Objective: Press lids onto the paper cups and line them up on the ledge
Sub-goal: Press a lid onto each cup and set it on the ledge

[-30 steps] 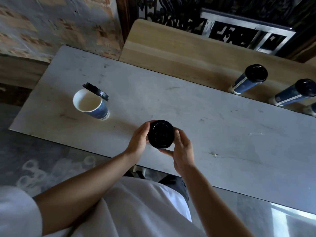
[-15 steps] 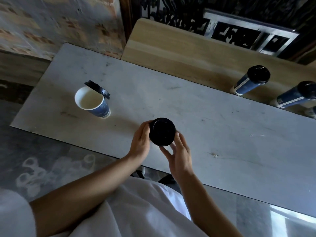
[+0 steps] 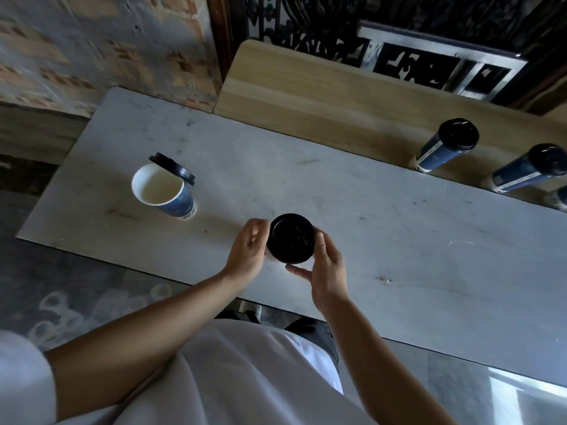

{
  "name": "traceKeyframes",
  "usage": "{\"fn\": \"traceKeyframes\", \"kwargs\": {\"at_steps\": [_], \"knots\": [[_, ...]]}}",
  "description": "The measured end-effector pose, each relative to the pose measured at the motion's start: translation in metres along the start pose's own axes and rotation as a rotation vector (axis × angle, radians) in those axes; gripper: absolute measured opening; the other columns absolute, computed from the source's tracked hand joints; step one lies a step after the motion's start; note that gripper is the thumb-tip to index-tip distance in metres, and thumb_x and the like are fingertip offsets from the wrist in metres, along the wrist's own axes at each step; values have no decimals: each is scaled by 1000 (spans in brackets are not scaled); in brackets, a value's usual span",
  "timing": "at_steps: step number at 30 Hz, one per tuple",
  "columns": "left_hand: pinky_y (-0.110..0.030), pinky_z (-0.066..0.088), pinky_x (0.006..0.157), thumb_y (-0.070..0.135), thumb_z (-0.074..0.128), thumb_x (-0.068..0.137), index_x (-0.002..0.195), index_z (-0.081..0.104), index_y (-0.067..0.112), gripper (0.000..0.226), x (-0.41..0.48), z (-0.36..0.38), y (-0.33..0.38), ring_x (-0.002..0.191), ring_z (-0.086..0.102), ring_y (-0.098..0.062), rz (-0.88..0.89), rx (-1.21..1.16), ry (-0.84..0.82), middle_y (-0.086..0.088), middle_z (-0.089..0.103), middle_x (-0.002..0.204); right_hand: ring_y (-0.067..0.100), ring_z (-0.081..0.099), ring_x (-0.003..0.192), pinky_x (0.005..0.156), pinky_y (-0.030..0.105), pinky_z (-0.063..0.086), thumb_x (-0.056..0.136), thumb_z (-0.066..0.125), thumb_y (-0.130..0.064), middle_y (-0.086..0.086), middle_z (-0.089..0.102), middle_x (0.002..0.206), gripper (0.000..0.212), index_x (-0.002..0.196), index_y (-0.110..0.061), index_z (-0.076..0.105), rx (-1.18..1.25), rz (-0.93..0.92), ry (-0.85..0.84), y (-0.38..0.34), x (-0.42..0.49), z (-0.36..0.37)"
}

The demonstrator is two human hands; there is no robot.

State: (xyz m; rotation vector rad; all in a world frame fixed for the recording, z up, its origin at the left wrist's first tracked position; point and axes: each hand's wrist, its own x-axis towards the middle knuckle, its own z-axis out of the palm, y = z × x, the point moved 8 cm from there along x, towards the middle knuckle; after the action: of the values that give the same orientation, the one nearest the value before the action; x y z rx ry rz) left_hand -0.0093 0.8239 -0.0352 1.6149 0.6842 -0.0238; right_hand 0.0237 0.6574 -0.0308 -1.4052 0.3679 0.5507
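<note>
A blue paper cup with a black lid (image 3: 291, 238) stands near the front edge of the grey table (image 3: 414, 246). My right hand (image 3: 326, 271) wraps its right side, thumb under the lid's rim. Fingers curled and slightly apart, my left hand (image 3: 248, 251) hovers at the cup's left side. Further left stands an open blue paper cup (image 3: 162, 193) with a loose black lid (image 3: 172, 168) leaning on its far rim. On the wooden ledge (image 3: 306, 93) behind the table stand two lidded cups (image 3: 446, 145) (image 3: 529, 168), with a third (image 3: 561, 197) cut off at the right edge.
A brick wall rises at the back left and dark ornate metalwork (image 3: 429, 56) stands behind the ledge. The ledge's left half holds nothing. My white shirt fills the bottom of the view.
Both hands pressed on the lid one second ago. Since then the fingers have come off the lid's top and now sit at the cup's sides, the left hand loosened.
</note>
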Motion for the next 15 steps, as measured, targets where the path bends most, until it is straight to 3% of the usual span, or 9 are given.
{"fn": "traceKeyframes", "kwargs": {"at_steps": [2, 5, 7, 12, 15], "knots": [[-55, 57, 90, 39, 43, 103, 102, 60, 28, 20, 2, 4, 0, 101, 67, -28, 26, -81, -56, -7, 67, 101, 19, 63, 114, 74, 49, 62, 105, 44, -36, 1, 68, 116, 30, 115, -24, 70, 0, -24, 11, 0, -3, 0], [-30, 61, 80, 24, 37, 107, 110, 62, 24, 24, 2, 8, 3, 105, 67, -17, 34, -166, -98, 0, 68, 108, 22, 63, 115, 77, 52, 62, 105, 46, -36, 7, 66, 118, 30, 117, -19, 68, 24, -16, 14, -1, -3, 1], [-24, 60, 75, 21, 34, 108, 112, 61, 23, 28, 1, 9, 5, 104, 66, -10, 12, -198, -91, 2, 67, 110, 23, 62, 118, 80, 54, 60, 104, 49, -36, 11, 65, 121, 30, 118, -16, 66, 58, 25, 17, 0, -2, -1], [-39, 61, 83, 27, 37, 108, 119, 59, 19, 26, -12, 10, -4, 114, 59, -7, -100, -206, -20, 12, 62, 114, 23, 59, 126, 103, 42, 50, 104, 49, -26, 10, 67, 127, 28, 122, -13, 66, 167, 19, 10, 9, -7, -5], [-42, 61, 84, 34, 40, 106, 116, 57, 18, 25, -17, 7, -6, 110, 61, -9, -102, -129, 49, 9, 61, 110, 18, 59, 127, 102, 43, 50, 106, 44, -29, 8, 66, 129, 34, 128, -13, 64, 122, 1, -18, 10, -8, -3]]}}
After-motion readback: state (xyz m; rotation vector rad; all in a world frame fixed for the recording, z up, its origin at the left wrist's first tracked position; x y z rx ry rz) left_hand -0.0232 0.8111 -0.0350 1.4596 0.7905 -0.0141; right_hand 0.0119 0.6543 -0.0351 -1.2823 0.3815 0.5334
